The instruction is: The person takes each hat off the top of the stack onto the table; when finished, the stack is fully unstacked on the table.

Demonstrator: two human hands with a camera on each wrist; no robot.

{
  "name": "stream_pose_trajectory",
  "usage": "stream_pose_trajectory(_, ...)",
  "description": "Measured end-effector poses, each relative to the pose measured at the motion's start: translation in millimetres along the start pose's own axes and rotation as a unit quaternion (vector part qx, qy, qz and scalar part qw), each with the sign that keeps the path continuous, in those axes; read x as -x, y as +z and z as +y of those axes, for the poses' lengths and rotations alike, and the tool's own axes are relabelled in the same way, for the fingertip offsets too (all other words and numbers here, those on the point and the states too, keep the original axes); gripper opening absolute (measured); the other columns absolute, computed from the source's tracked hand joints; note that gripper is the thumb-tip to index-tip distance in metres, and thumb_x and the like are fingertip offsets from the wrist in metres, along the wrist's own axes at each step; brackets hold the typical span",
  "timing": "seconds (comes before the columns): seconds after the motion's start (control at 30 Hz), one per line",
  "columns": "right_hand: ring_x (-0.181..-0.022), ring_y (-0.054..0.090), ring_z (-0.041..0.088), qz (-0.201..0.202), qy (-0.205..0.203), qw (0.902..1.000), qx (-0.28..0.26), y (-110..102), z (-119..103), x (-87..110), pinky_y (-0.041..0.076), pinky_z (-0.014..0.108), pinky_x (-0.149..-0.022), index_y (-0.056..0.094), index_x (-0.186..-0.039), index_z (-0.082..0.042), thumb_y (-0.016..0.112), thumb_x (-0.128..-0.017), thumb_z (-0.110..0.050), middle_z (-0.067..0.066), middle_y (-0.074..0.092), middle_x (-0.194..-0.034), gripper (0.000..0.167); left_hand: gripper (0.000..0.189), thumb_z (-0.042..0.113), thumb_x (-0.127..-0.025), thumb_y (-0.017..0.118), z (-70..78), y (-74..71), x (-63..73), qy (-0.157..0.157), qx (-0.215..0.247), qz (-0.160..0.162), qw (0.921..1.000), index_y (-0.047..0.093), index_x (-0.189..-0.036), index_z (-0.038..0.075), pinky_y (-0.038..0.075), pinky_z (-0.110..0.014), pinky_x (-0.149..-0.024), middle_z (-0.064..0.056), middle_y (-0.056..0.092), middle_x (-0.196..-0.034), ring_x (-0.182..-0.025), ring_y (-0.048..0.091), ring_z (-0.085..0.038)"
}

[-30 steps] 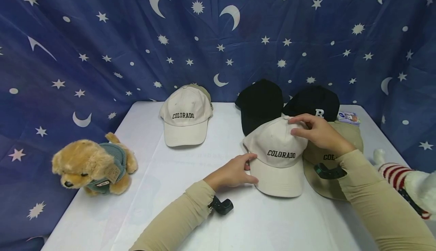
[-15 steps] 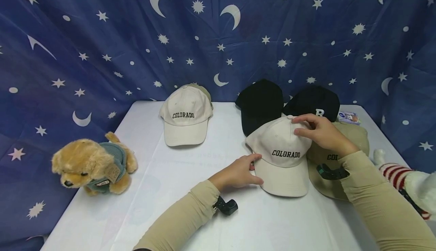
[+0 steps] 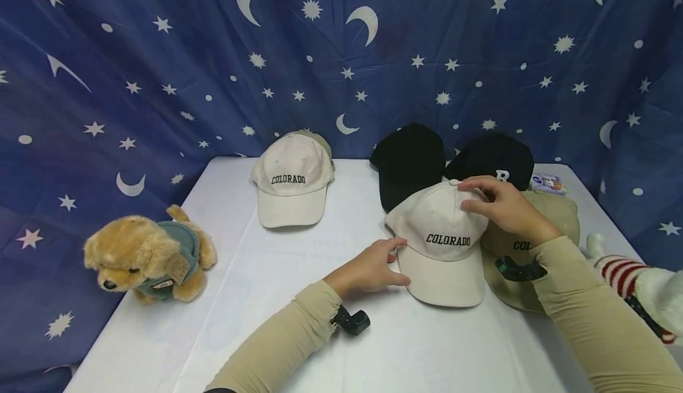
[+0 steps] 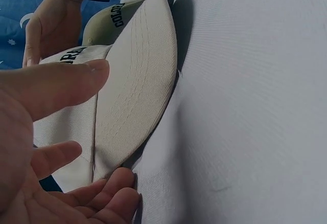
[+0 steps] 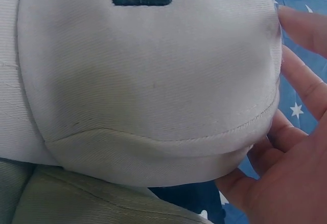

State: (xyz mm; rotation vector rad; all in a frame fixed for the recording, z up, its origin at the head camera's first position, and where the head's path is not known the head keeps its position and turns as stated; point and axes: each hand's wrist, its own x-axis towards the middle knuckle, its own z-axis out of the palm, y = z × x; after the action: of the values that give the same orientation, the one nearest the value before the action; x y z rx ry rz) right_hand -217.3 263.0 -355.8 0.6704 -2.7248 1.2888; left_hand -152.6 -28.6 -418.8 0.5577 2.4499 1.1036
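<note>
A cream baseball cap [image 3: 448, 221] lettered COLORADO lies brim forward, right of the table's middle. My left hand [image 3: 368, 268] is at its left side, fingers spread; the left wrist view has the thumb [image 4: 76, 83] over the brim and fingertips by the brim's edge. Against the upper right of the crown rests my right hand [image 3: 501, 206], fingers gently bent, also visible along the crown in the right wrist view. A khaki COLORADO cap [image 3: 509, 280] lies partly hidden beneath the right hand and wrist, overlapped by the cream cap.
Behind are a plain black cap [image 3: 411, 165] and a dark cap [image 3: 488, 156] with a white B. Another cream cap [image 3: 290, 182] sits back left, a khaki one behind it. A plush dog [image 3: 149, 256] stands left, a striped plush toy [image 3: 635, 286] right, a small purple packet [image 3: 548, 183] back right.
Both hands and the cream cap have shifted slightly right, the khaki cap beside it too. Over the last half second they have stayed nearly still.
</note>
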Motion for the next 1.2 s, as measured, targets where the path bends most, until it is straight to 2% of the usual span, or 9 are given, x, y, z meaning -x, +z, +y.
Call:
stream_pose_trajectory(0.2,-0.112,0.047,-0.003,0.009,-0.002,0.9999,-0.003,-2.8,-2.8,-0.2,0.036,0.006,-0.091,0.066,-0.124,0.001,0.075,-0.091,-0.010,0.017,0.058,-0.130,0.036,0.079,0.025,-0.082,0.083,-2.8,-3.3,1.0,-0.007,0.004,0.006,1.0000,0.044,-0.150,0.013,0.045,-0.028,-0.097,-0.013,0.047,-0.144,-0.120,0.057,-0.020)
stream_pose_trajectory(0.27,-0.113,0.048,0.000,0.015,-0.002,0.9999,0.004,-5.0,-4.0,0.0,0.037,0.006,-0.090,0.065,-0.124,0.001,0.075,-0.091,-0.010,0.018,0.057,-0.132,0.037,0.079,0.025,-0.082,0.083,-4.4,-6.0,2.0,-0.005,0.007,0.010,0.9999,0.044,-0.150,0.012,0.045,-0.029,-0.098,-0.013,0.048,-0.144,-0.121,0.057,-0.020)
stream_pose_trajectory(0.4,-0.114,0.046,-0.002,0.030,-0.007,0.9993,0.020,-8.4,-9.6,0.1,0.039,0.007,-0.088,0.064,-0.125,0.002,0.074,-0.091,-0.009,0.017,0.055,-0.134,0.037,0.079,0.026,-0.084,0.081,-8.2,-14.7,6.2,-0.002,0.020,0.017,0.9996,0.042,-0.152,0.012,0.045,-0.033,-0.101,-0.013,0.045,-0.148,-0.125,0.055,-0.024)
stream_pose_trajectory(0.5,-0.115,0.041,-0.007,0.039,-0.009,0.9987,0.032,-9.6,-15.1,0.2,0.039,0.012,-0.091,0.065,-0.125,0.001,0.075,-0.090,-0.009,0.015,0.055,-0.135,0.037,0.079,0.027,-0.085,0.079,-11.0,-22.8,10.6,-0.002,0.028,0.027,0.9992,0.040,-0.152,0.013,0.044,-0.035,-0.102,-0.011,0.042,-0.151,-0.128,0.053,-0.025)
stream_pose_trajectory(0.67,-0.119,0.039,-0.004,0.045,-0.017,0.9981,0.037,-9.7,-21.2,0.4,0.038,0.019,-0.092,0.065,-0.126,-0.002,0.075,-0.089,-0.008,0.013,0.055,-0.136,0.038,0.079,0.026,-0.085,0.078,-13.5,-37.4,18.7,0.004,0.035,0.051,0.9981,0.040,-0.153,0.014,0.042,-0.038,-0.105,-0.007,0.042,-0.152,-0.131,0.050,-0.024)
stream_pose_trajectory(0.97,-0.119,0.043,-0.004,0.068,-0.067,0.9955,0.003,-6.7,-31.3,0.3,0.038,0.011,-0.092,0.065,-0.121,0.004,0.076,-0.084,0.004,0.011,0.056,-0.130,0.039,0.079,0.030,-0.085,0.080,-22.8,-60.9,30.7,-0.009,0.046,0.095,0.9944,0.041,-0.152,0.016,0.041,-0.044,-0.106,-0.009,0.042,-0.152,-0.135,0.046,-0.026)
stream_pose_trajectory(1.2,-0.118,0.045,-0.003,0.063,-0.078,0.9950,-0.004,-2.9,-41.0,-0.4,0.038,0.009,-0.094,0.066,-0.121,0.002,0.076,-0.084,0.004,0.010,0.056,-0.129,0.038,0.080,0.030,-0.084,0.081,-31.5,-73.2,39.7,-0.013,0.053,0.126,0.9905,0.042,-0.152,0.015,0.036,-0.047,-0.110,-0.005,0.043,-0.153,-0.138,0.041,-0.029)
